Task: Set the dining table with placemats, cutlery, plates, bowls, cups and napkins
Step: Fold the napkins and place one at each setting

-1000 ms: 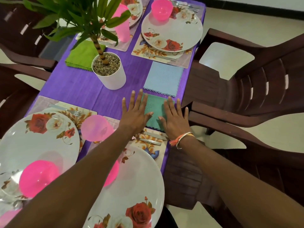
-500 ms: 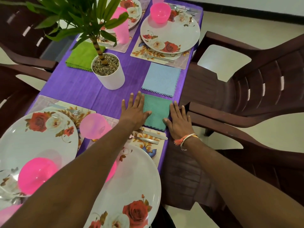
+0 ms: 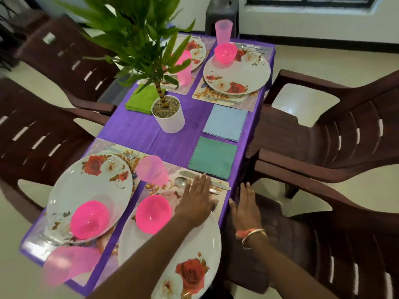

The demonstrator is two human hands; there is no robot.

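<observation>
Both grips spread flat: left grip point(image 3: 197, 197) over the floral rectangular placemat point(image 3: 159, 188), right grip point(image 3: 246, 206) just off the right edge of the purple-clothed bench point(image 3: 140, 134); your square teal cloth napkin point(image 3: 212, 157) lies by that edge.

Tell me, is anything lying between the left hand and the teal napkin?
Only the knife, lying flat on the placemat under the left hand's fingertips, just short of the teal napkin. Nothing tall stands between them.

A leafy plant point(image 3: 138, 39) stands in a white pot point(image 3: 170, 123) of pebbles on the purple tablecloth point(image 3: 138, 134); brown plastic chairs point(image 3: 336, 134) flank both long sides, with a dark stool point(image 3: 222, 16) beyond the far end
</observation>
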